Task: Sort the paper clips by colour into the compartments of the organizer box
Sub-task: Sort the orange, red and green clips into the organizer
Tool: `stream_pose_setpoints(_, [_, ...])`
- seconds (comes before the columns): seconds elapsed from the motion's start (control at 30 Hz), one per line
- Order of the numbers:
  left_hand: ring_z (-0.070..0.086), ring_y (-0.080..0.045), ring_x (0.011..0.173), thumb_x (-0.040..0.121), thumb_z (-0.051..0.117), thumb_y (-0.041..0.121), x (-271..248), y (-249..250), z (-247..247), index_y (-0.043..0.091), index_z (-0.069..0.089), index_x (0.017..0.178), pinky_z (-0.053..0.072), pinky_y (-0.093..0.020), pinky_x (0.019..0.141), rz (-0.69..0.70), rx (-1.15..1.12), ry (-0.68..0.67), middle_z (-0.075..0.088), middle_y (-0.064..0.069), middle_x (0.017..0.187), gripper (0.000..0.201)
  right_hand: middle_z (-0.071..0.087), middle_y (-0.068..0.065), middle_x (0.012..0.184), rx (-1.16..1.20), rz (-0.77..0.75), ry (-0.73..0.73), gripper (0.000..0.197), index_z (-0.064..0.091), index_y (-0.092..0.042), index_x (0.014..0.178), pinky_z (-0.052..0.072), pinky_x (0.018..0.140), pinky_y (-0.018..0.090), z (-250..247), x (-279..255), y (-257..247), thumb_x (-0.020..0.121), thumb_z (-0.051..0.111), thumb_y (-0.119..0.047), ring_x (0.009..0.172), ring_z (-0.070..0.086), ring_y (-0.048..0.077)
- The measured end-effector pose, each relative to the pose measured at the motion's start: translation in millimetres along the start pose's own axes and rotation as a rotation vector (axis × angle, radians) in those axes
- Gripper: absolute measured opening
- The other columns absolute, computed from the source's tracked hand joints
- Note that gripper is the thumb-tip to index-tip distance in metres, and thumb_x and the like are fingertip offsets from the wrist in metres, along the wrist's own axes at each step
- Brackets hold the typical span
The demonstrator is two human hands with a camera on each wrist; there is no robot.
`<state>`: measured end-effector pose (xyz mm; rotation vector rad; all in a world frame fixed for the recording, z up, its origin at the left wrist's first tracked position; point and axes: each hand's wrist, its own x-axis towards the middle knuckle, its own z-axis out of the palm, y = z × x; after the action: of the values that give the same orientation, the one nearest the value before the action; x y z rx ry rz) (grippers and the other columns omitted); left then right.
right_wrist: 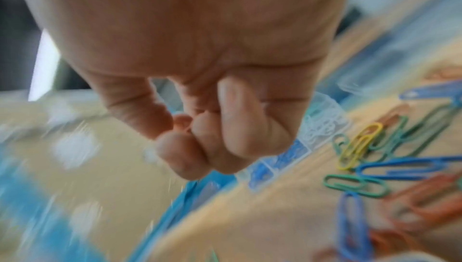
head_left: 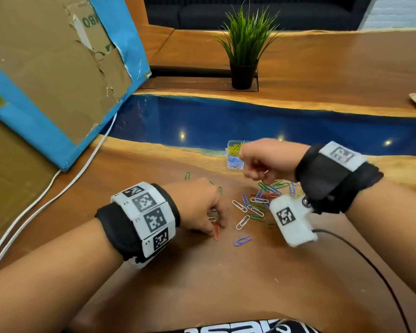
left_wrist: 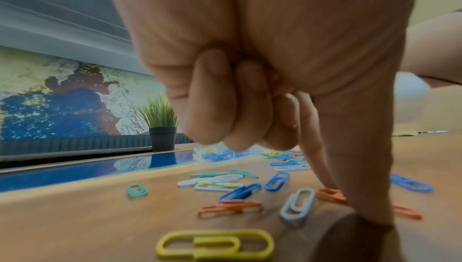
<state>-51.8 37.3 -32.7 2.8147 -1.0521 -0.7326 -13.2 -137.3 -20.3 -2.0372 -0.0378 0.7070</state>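
Loose paper clips (head_left: 255,205) in several colours lie on the wooden table. My left hand (head_left: 217,224) is down on the table left of the pile. Its thumb and index finger (left_wrist: 322,167) pinch an orange paper clip (left_wrist: 330,195), and the other fingers are curled up. A yellow clip (left_wrist: 215,244) lies nearest the left wrist camera. The clear organizer box (head_left: 228,155) shows yellow and blue clips in separate compartments. My right hand (head_left: 252,171) hovers beside the box (right_wrist: 322,126), blurred, with thumb against curled fingertips (right_wrist: 180,143). It seems to pinch a small clip of unclear colour.
A taped cardboard box (head_left: 46,68) stands at the left, with white cables (head_left: 58,188) trailing past it. A potted plant (head_left: 244,44) stands beyond the blue resin strip (head_left: 250,121). A black cable (head_left: 370,260) runs from my right wrist.
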Motion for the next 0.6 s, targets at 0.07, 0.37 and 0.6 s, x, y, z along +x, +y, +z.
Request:
stream_pose_setpoints(0.07, [0.044, -0.001, 0.053, 0.079, 0.070, 0.034, 0.8, -0.7, -0.5, 0.029, 0.072, 0.098, 0.029, -0.017, 0.047, -0.006, 0.008, -0.011, 0.040, 0.010, 0.056, 0.020, 0.040, 0.001, 0.046, 0.348, 0.011, 0.031, 0.018, 0.036, -0.016, 0.068, 0.019, 0.034, 0.014, -17.8, 4.9, 0.5, 0.082, 0.036, -0.006, 0.044, 0.026, 0.013])
stream_pose_setpoints(0.37, [0.047, 0.001, 0.044, 0.075, 0.066, 0.021, 6.1, -3.3, 5.6, 0.018, 0.067, 0.074, 0.030, -0.007, 0.039, -0.012, -0.054, -0.065, 0.045, 0.009, 0.041, 0.004, 0.053, 0.010, 0.075, 0.165, 0.203, 0.286, 0.015, 0.056, -0.003, 0.089, 0.048, 0.057, 0.023, -40.5, 35.4, -14.5, 0.095, 0.045, -0.012, 0.058, 0.051, 0.017])
stream_pose_setpoints(0.6, [0.040, -0.010, 0.050, 0.078, 0.060, 0.018, 12.8, -2.2, -11.8, 0.019, 0.042, 0.062, 0.032, -0.018, 0.047, -0.086, -0.299, 0.036, 0.044, 0.004, 0.056, 0.024, 0.059, 0.016, 0.090, 0.051, 0.260, 0.336, 0.028, 0.053, -0.002, 0.116, 0.055, 0.077, 0.030, -38.6, 45.1, -26.4, 0.095, 0.050, -0.021, 0.069, 0.059, 0.020])
